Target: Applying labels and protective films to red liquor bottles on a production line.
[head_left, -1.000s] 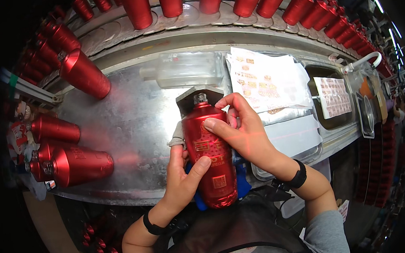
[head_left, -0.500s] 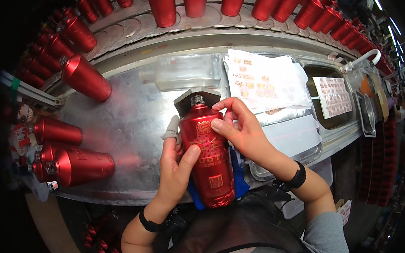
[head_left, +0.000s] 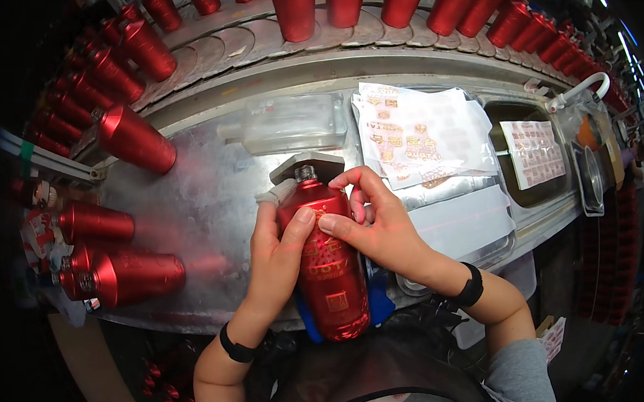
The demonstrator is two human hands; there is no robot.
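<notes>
A shiny red bottle point(head_left: 331, 273) lies lengthwise in front of me, its neck against a grey block point(head_left: 307, 165) on the metal worktable point(head_left: 198, 207). My left hand point(head_left: 276, 256) grips the bottle's left side, thumb across its shoulder, with a bit of white cloth point(head_left: 276, 194) under the fingers. My right hand point(head_left: 373, 224) rests on the bottle's right shoulder, fingers curled near the neck. A blue pad point(head_left: 380, 300) shows beneath the bottle's lower end.
A sheet of printed labels point(head_left: 420, 134) lies right of the bottle, beside a clear plastic box point(head_left: 289, 123). More red bottles lie at the left point(head_left: 133, 278) and stand in rows on the curved conveyor point(head_left: 371, 34) behind. A tray with another label sheet point(head_left: 534, 153) sits far right.
Both hands have slid along the bottle: the left thumb now lies across its shoulder and the right fingers have curled in closer to the neck. The conveyor bottles have shifted.
</notes>
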